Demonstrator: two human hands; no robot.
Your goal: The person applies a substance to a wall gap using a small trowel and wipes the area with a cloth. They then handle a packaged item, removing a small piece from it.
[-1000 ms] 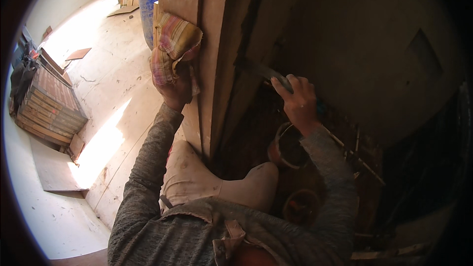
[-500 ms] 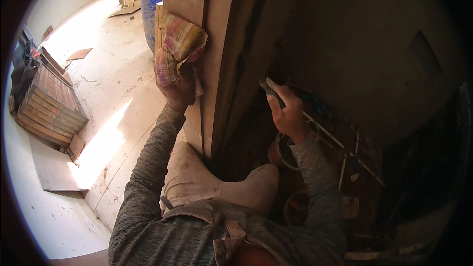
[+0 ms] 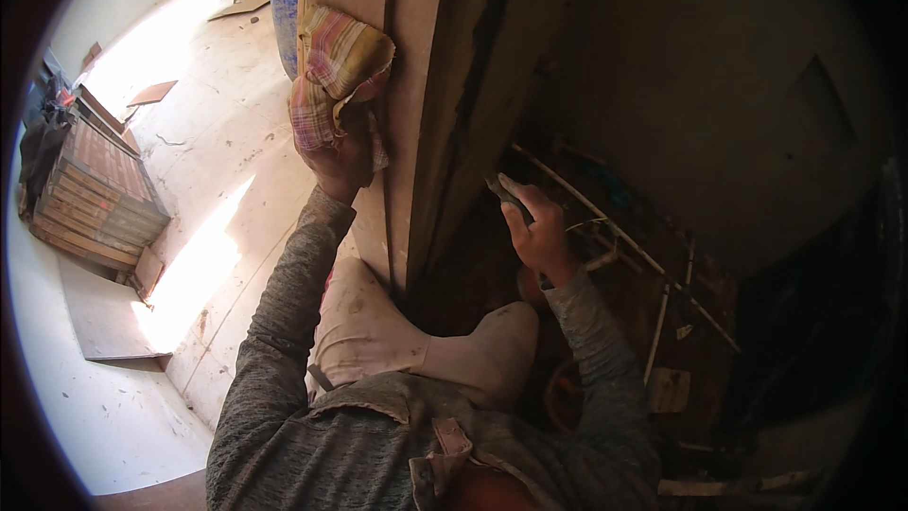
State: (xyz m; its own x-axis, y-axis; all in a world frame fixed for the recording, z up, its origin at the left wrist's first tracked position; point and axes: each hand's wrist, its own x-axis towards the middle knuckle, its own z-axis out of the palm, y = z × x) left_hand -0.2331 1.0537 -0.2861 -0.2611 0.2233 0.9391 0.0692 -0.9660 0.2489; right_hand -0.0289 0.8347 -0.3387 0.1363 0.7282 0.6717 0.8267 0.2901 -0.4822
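Observation:
A bunched plaid cloth (image 3: 348,49) in yellow, pink and white rests against the face of an upright wooden frame (image 3: 416,57). My left hand (image 3: 342,156) is closed on the cloth's lower folds, next to the frame's left edge. On the frame's shadowed side, my right hand (image 3: 541,227) grips a small dark flat piece (image 3: 501,193) between thumb and fingers. Its kind is too dim to make out. That hand stays apart from the wood.
A blue drum (image 3: 287,9) stands behind the frame. Stacked wooden panels (image 3: 104,189) and a leaning board (image 3: 106,312) are at the left. Thin sticks (image 3: 634,246) and scraps lie in the dark right side, near a plain wall (image 3: 700,114).
My right hand has shifted slightly left and down with the dark flat piece. The left hand and cloth appear a little higher and further left; the whole view has also shifted slightly.

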